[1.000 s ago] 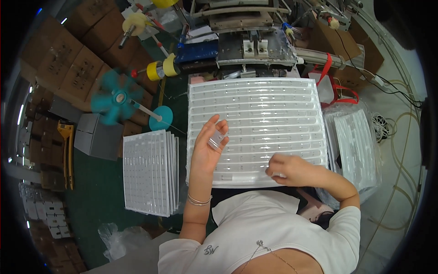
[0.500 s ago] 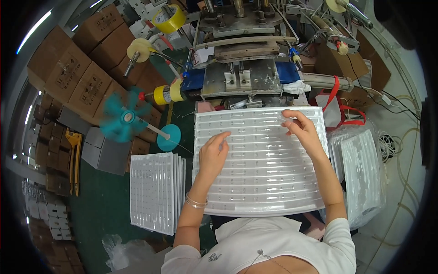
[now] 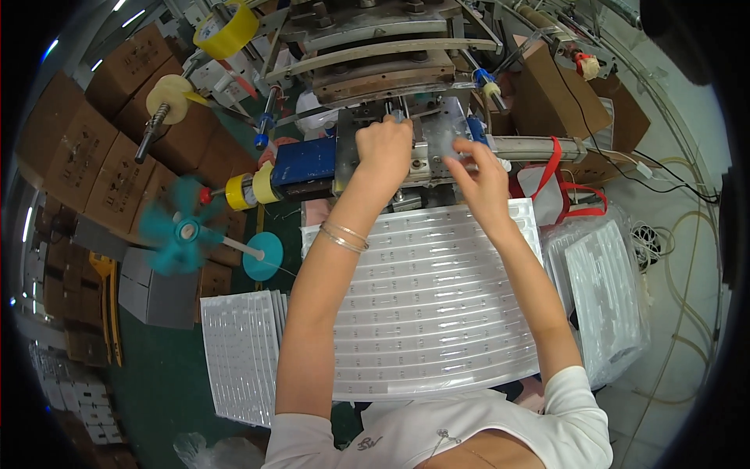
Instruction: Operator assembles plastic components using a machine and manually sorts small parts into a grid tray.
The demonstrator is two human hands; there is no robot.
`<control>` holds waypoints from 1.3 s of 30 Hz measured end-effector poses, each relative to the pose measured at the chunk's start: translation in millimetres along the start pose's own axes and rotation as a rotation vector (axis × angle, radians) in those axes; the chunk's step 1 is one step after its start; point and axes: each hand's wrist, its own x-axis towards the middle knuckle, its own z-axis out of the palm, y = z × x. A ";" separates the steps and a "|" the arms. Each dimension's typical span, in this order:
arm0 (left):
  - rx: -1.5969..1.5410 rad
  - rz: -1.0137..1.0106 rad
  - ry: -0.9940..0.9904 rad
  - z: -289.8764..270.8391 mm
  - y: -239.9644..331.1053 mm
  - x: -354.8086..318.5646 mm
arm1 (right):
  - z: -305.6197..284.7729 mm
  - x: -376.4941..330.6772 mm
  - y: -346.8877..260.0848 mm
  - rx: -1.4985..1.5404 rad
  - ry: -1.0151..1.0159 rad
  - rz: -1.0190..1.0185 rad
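My left hand (image 3: 385,148) reaches over the metal fixture plate (image 3: 348,125) of a press machine (image 3: 383,82). Its fingers are bent together at the small upright posts in the middle of the plate; what they grip, if anything, is hidden. My right hand (image 3: 483,181) hovers by the plate's right part, thumb and curled fingers apart, with nothing visible between them. Below both forearms lies a large white ribbed tray (image 3: 422,313), its rows filled with small clear parts. The tray's far edge comes close to the machine's front.
Left of the tray stand more white trays (image 3: 238,352) and a spinning teal fan (image 3: 187,229). Tape rolls (image 3: 226,31) hang at upper left, cardboard boxes (image 3: 78,156) behind. At right lie plastic-wrapped trays (image 3: 605,289), a red-handled bag (image 3: 547,195) and a loose cable (image 3: 617,144).
Both hands have moved forward from above the tray to the machine's fixture plate. My left hand has closed at the posts, and the view has shifted.
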 end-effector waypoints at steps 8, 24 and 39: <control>-0.922 -0.075 -0.035 -57.4 11.5 -166.6 | 40.1 41.9 12.5 -0.573 0.072 -0.313; -0.643 0.340 -0.408 -32.2 75.9 -356.8 | -126.7 -173.1 -39.6 -0.192 -0.809 0.102; -0.441 0.413 -0.181 -25.8 131.5 -356.5 | -155.9 -203.0 -60.6 -0.112 -0.757 -0.020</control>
